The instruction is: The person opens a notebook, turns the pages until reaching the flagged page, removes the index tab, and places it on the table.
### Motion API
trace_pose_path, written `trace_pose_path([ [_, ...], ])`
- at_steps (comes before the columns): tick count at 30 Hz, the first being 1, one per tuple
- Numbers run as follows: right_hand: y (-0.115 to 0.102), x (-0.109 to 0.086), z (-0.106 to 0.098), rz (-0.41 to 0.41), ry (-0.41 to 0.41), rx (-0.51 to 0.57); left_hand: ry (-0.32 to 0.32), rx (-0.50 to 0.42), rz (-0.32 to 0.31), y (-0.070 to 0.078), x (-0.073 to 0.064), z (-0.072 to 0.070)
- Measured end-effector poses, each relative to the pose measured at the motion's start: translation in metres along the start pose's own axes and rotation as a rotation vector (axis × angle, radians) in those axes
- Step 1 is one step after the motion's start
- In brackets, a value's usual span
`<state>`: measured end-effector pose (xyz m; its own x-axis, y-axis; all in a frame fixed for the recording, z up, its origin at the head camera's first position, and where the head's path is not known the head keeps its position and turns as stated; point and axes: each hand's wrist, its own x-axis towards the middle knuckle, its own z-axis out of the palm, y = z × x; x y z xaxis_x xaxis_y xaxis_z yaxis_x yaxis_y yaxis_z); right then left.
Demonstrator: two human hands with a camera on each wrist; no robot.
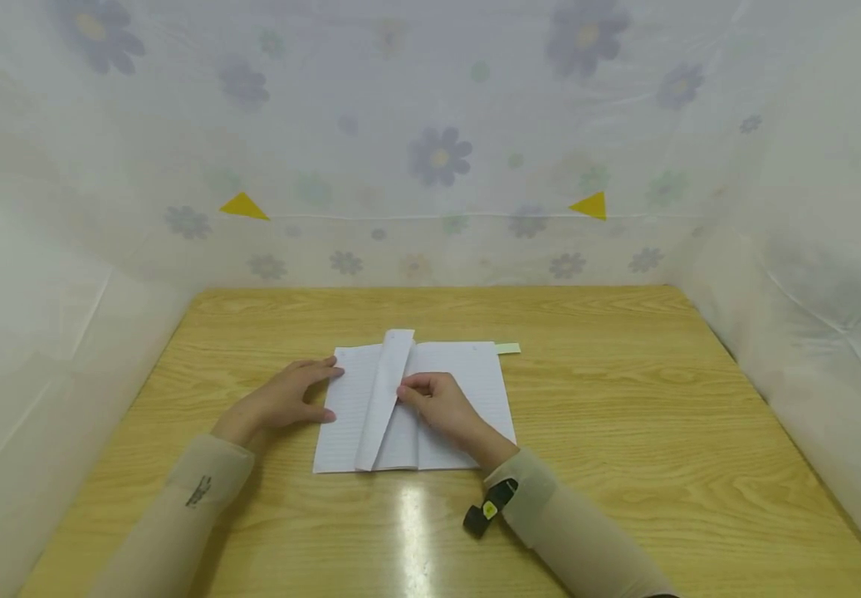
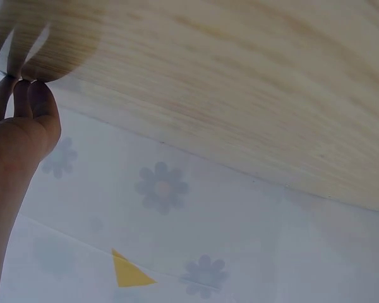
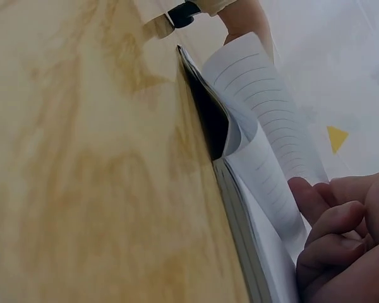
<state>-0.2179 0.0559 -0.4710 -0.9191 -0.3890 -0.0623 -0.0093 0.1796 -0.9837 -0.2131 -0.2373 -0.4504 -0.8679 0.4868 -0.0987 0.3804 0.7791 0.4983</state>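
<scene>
An open notebook (image 1: 460, 361) with white lined pages lies in the middle of the wooden table. One page (image 1: 388, 390) stands lifted and curled over toward the left side. My right hand (image 1: 441, 407) pinches the free edge of that page between thumb and fingers. In the right wrist view the page (image 3: 262, 95) arches up from the stack, and the hand's (image 3: 341, 240) fingers are bent at its edge. My left hand (image 1: 291, 394) lies at the notebook's left edge, its fingers and thumb spread and touching the paper.
A pale green tab (image 1: 508, 349) sticks out from the notebook's upper right corner. The wooden table (image 1: 624, 432) is surrounded by white flower-patterned sheeting (image 1: 437, 100) at the back and sides. Yellow triangles (image 1: 243, 206) are stuck on the sheeting. A black strap (image 1: 490, 507) hangs at my right wrist.
</scene>
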Motion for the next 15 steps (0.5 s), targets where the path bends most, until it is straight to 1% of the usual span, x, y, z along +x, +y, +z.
trace_pose_path([
  [3,0.0007,-0.0006,-0.0002,0.000,-0.012,0.011,-0.001,0.000,0.005,0.0002,0.0004,-0.0001],
  [6,0.0005,-0.0010,-0.0005,-0.005,-0.041,0.017,-0.001,-0.006,0.003,0.0006,0.0009,-0.0001],
  [11,0.0001,-0.0008,-0.0003,-0.002,-0.067,-0.008,-0.006,-0.005,-0.014,0.0001,0.0007,-0.0002],
  [15,0.0012,0.0004,0.0008,-0.006,-0.074,-0.028,-0.009,-0.002,-0.010,-0.0009,0.0001,-0.0002],
])
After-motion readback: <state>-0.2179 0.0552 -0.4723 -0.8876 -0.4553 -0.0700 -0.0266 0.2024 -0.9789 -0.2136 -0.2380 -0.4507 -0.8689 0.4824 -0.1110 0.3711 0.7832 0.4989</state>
